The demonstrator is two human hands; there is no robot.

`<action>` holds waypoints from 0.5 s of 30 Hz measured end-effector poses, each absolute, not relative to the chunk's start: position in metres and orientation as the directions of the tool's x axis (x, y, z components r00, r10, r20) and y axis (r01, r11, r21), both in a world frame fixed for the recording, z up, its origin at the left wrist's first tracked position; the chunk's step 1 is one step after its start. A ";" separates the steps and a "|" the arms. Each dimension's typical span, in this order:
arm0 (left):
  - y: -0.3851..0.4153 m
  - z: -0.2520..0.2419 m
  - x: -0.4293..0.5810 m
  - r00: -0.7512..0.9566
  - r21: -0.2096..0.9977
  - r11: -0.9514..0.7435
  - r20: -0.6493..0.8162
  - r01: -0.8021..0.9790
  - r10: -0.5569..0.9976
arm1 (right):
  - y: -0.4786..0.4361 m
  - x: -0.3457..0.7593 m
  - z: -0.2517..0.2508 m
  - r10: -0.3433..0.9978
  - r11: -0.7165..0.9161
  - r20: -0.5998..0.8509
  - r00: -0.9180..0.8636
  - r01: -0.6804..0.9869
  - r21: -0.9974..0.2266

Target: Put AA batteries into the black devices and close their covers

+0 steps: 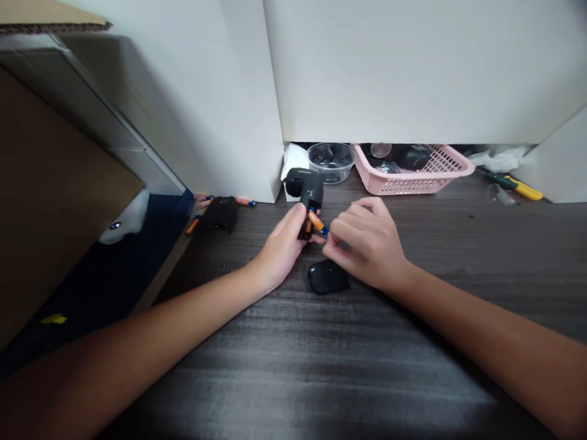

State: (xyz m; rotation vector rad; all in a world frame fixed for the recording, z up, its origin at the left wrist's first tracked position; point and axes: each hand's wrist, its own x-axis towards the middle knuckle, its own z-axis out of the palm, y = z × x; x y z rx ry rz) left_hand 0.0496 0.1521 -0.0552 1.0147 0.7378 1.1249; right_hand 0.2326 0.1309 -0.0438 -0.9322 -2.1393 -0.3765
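Far left: loose orange-and-blue batteries [245,201] beside black casing [221,214] on dark wood desk [367,342]. Your left hand [279,244] clamped on upright black device [309,192]. Your right hand [367,244], almost touching left, pinches orange-and-blue battery [317,221] against device. Black mouse [328,276] just below, untouched.

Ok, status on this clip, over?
Left hand: black plastic device. Right hand: orange-and-blue cylindrical battery, held against device. Black oval mouse just below hands.

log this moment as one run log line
left hand: black device | right hand: orange-blue battery, touching device | desk: black mouse
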 end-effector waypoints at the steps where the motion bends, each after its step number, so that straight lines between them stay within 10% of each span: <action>1: 0.153 -0.054 0.050 0.255 0.912 0.103 0.003 -0.398 0.967 | 0.132 0.234 -0.046 0.548 0.678 0.723 -0.421 0.730 -0.088; 6: 0.152 -0.043 0.049 0.192 0.908 0.085 -0.006 -0.411 0.981 | 0.138 0.237 -0.053 0.713 0.681 0.512 -0.479 0.646 -0.344; 15: 0.153 -0.041 0.043 0.172 0.982 0.015 0.018 -0.187 0.985 | 0.128 0.232 -0.045 0.510 0.855 0.450 -0.733 0.371 -0.363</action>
